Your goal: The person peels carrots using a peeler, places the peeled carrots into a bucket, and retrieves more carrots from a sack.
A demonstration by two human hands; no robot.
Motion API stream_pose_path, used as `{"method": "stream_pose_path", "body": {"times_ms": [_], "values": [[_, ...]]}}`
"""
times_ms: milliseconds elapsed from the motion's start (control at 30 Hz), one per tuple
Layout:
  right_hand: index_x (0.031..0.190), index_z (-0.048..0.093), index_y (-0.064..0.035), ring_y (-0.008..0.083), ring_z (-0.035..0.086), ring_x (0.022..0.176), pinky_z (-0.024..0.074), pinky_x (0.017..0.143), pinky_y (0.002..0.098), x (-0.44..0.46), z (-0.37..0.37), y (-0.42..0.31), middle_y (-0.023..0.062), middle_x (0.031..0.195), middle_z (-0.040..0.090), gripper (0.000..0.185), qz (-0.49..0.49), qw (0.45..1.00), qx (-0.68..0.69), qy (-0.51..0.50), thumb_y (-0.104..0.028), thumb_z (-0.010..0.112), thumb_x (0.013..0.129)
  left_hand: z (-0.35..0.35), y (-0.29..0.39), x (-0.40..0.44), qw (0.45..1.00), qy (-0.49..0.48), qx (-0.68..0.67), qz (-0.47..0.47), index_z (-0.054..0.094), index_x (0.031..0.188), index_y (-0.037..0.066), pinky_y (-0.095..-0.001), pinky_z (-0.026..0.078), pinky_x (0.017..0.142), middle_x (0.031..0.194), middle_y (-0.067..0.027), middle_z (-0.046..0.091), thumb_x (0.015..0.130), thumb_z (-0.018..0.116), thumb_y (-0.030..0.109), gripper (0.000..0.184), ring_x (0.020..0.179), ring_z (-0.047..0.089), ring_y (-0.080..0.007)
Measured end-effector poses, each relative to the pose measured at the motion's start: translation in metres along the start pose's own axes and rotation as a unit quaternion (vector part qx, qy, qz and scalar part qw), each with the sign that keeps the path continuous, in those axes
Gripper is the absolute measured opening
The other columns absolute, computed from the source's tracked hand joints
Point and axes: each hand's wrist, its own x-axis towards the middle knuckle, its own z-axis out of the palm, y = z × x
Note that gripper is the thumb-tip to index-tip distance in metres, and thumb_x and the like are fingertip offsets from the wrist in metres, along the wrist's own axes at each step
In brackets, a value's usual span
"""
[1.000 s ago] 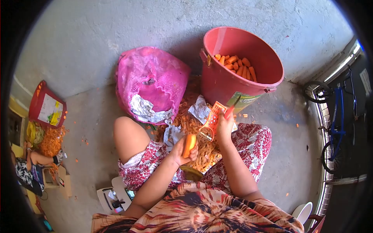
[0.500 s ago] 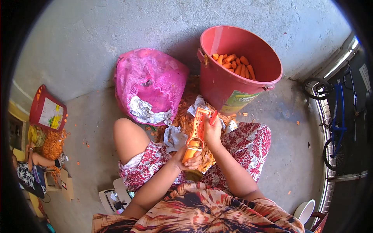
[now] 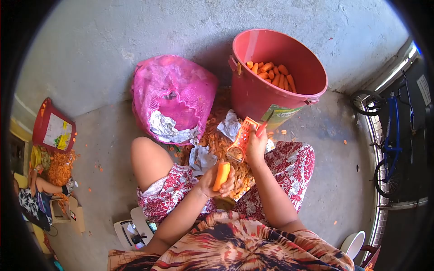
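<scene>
Peeling a carrot by hand, seen from above. The left hand (image 3: 216, 181) grips a carrot (image 3: 222, 176) between thumb and fingers, its far part standing clear of the fingertips. The carrot is held over the near edge of a heap of peelings (image 3: 211, 135), between the person's bent knees. The right hand (image 3: 257, 147), to the right and farther off, is closed around an orange peeler (image 3: 244, 135) and a red-handled knife (image 3: 261, 130). The peeler's looped head points near and left, towards the carrot but apart from it; the knife's dark blade points far and right.

For a good stroke, the peeler's blade should probably meet the carrot flat and travel along its length under light, even pressure. The left fingers are best kept low and behind the cutting edge, the carrot being turned a little between strokes so that each strip just overlaps the last. Since one hand carries both tools, the knife point is best directed away from the left hand and forearm throughout. Working over the heap should let the strips drop clear of the red bucket (image 3: 249, 101), far and right, where other carrots (image 3: 271, 74) lie.
</scene>
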Motion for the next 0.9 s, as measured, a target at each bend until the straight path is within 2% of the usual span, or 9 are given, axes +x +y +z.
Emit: {"method": "stream_pose_path", "body": {"times_ms": [100, 133, 233, 267, 367, 400, 600, 733, 900], "values": [[0.084, 0.048, -0.0026, 0.0073, 0.041, 0.063, 0.0368, 0.056, 0.0234, 0.007, -0.005, -0.006, -0.0007, 0.07, 0.048, 0.012, -0.012, 0.999, 0.05, 0.012, -0.015, 0.047, 0.084, 0.007, 0.001, 0.0, 0.976, 0.201, 0.016, 0.087, 0.048, 0.095, 0.002, -0.0345, 0.048, 0.063, 0.078, -0.0116, 0.054, 0.085, 0.036, 0.041, 0.042, 0.073, 0.055, -0.0238], [0.084, 0.048, -0.0024, 0.0073, 0.041, 0.062, 0.0369, 0.056, 0.0234, 0.007, -0.009, -0.008, -0.0007, 0.07, 0.048, 0.013, 0.002, 0.999, 0.047, 0.02, -0.015, 0.048, 0.084, 0.0, 0.003, -0.003, 0.962, 0.234, 0.067, 0.127, 0.049, 0.098, 0.005, -0.0357, 0.046, 0.073, 0.094, -0.0131, 0.054, 0.084, 0.043, 0.038, 0.036, 0.089, 0.053, -0.0264], [0.083, 0.049, -0.0018, 0.0073, 0.041, 0.062, 0.0373, 0.056, 0.0237, 0.009, -0.015, -0.011, -0.0006, 0.069, 0.048, 0.014, 0.017, 0.999, 0.026, 0.019, -0.015, 0.048, 0.084, 0.0, 0.006, 0.002, 0.947, 0.258, 0.045, 0.185, 0.05, 0.098, 0.007, -0.0383, 0.046, 0.076, 0.099, -0.0146, 0.054, 0.083, 0.046, 0.036, 0.032, 0.091, 0.053, -0.027], [0.083, 0.049, -0.0016, 0.0073, 0.041, 0.062, 0.0375, 0.056, 0.0238, 0.009, -0.016, -0.01, -0.0005, 0.069, 0.048, 0.014, 0.017, 1.0, 0.017, 0.014, -0.015, 0.048, 0.084, 0.002, 0.006, 0.004, 0.923, 0.318, 0.066, 0.207, 0.051, 0.093, 0.01, -0.0348, 0.046, 0.069, 0.09, -0.0109, 0.054, 0.081, 0.051, 0.035, 0.029, 0.079, 0.055, -0.023], [0.085, 0.049, -0.0011, 0.0076, 0.042, 0.062, 0.0379, 0.057, 0.0237, 0.004, -0.012, -0.006, 0.0, 0.069, 0.048, 0.014, -0.001, 0.999, 0.026, -0.024, -0.015, 0.048, 0.084, -0.026, 0.016, -0.01, 0.952, 0.246, 0.063, 0.173, 0.051, 0.092, 0.012, -0.0269, 0.039, 0.057, 0.08, -0.0058, 0.051, 0.083, 0.044, 0.039, 0.029, 0.065, 0.047, -0.0166], [0.086, 0.049, -0.001, 0.0082, 0.043, 0.063, 0.0386, 0.058, 0.0238, 0.002, -0.008, -0.004, 0.0007, 0.069, 0.049, 0.014, 0.024, 0.999, 0.012, -0.021, -0.015, 0.048, 0.084, -0.011, 0.013, -0.003, 0.929, 0.312, 0.059, 0.19, 0.051, 0.089, 0.013, -0.024, 0.032, 0.051, 0.07, -0.0032, 0.046, 0.083, 0.045, 0.04, 0.028, 0.056, 0.04, -0.0135], [0.085, 0.049, -0.0033, 0.0053, 0.042, 0.061, 0.0376, 0.054, 0.0219, -0.022, 0.007, 0.004, -0.0019, 0.068, 0.047, 0.007, -0.045, 0.997, -0.026, -0.059, -0.01, 0.048, 0.083, -0.006, 0.004, 0.005, 0.905, 0.373, 0.069, 0.193, 0.052, 0.091, 0.015, -0.0258, 0.033, 0.048, 0.068, -0.0014, 0.05, 0.081, 0.045, 0.041, 0.029, 0.055, 0.043, -0.0132], [0.084, 0.047, -0.003, 0.0054, 0.043, 0.062, 0.0384, 0.054, 0.0218, -0.036, 0.011, 0.001, -0.0012, 0.069, 0.048, 0.007, -0.03, 0.994, -0.063, -0.083, -0.01, 0.048, 0.083, -0.014, 0.007, 0.003, 0.923, 0.341, 0.036, 0.174, 0.053, 0.094, 0.016, -0.0263, 0.035, 0.048, 0.08, 0.0012, 0.056, 0.084, 0.04, 0.037, 0.027, 0.057, 0.048, -0.0132], [0.083, 0.045, -0.0006, 0.0169, 0.048, 0.061, 0.0408, 0.057, 0.0304, -0.048, 0.018, -0.005, 0.0101, 0.067, 0.051, 0.008, -0.029, 0.993, -0.024, -0.113, -0.009, 0.046, 0.083, 0.003, 0.003, 0.014, 0.884, 0.407, 0.028, 0.229, 0.055, 0.093, 0.017, -0.0287, 0.042, 0.053, 0.079, 0.0011, 0.058, 0.082, 0.041, 0.039, 0.028, 0.069, 0.055, -0.0124]]}}
